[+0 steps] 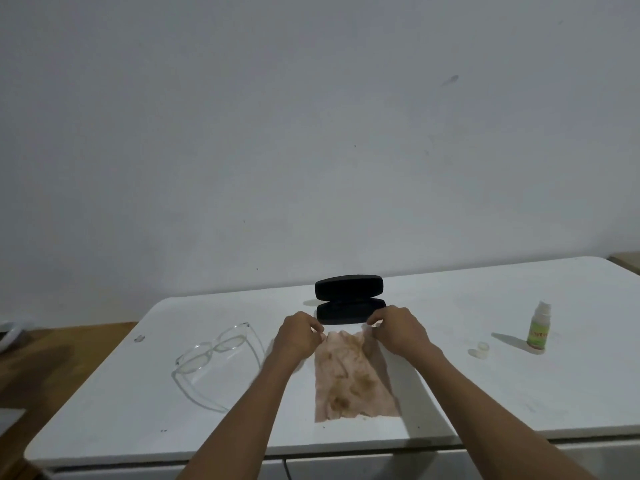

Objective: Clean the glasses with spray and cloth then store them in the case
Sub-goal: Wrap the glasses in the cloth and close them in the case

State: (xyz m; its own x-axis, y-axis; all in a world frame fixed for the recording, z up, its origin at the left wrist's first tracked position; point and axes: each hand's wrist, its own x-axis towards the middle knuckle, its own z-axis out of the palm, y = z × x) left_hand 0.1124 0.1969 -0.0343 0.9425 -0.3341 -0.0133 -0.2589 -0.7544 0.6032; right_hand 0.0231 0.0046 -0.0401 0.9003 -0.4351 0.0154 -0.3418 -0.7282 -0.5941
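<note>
Two bare forearms reach in from 6 o'clock over the near edge of the white, flat-topped bench [485, 393], and between them lies a thin beige cleaning cloth with brown blotches [349, 379], spread flat with its near edge toward 6 o'clock. The left hand [299, 336] pinches the cloth's far left corner, its grip closed on the fabric between thumb and fingertips; the right hand [398, 329] does the same at the far right corner, thumb and fingers shut on that edge. Just beyond the hands, at 12 o'clock from the cloth, sits a black hard-shell glasses case [349, 299], open, its lid standing up behind the tray, with the right hand close to or touching its front right corner. At 9 o'clock from the cloth, near the left hand but apart from it, a pair of clear-framed glasses [216, 355] rests on the bench with the temples unfolded. Well off at 3 o'clock stands a small upright spray bottle with a white top and a green label [538, 327], and just beside it, toward 9 o'clock, lies a small clear cap [479, 349].
</note>
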